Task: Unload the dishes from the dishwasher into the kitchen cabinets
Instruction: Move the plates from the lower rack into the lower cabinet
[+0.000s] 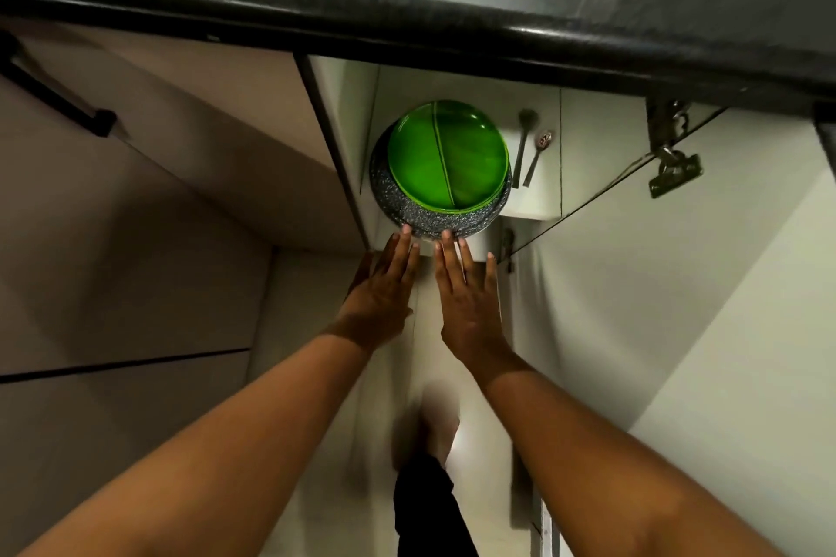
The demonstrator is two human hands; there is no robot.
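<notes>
A green divided plate [448,156] lies on top of a grey speckled dish [423,223] on a white shelf [536,199] inside an open lower cabinet, under the black counter edge. My left hand [384,289] and my right hand [468,301] reach toward it side by side, fingers straight. The fingertips of both hands touch the near rim of the speckled dish. Neither hand holds anything. Two spoons [529,149] lie on the shelf just right of the plates.
The black counter edge [407,32] runs overhead across the view. The open cabinet door [701,285] stands at the right with metal hinges [669,149]. A closed door with a black handle [54,95] is at the left. My leg and foot [429,466] are below.
</notes>
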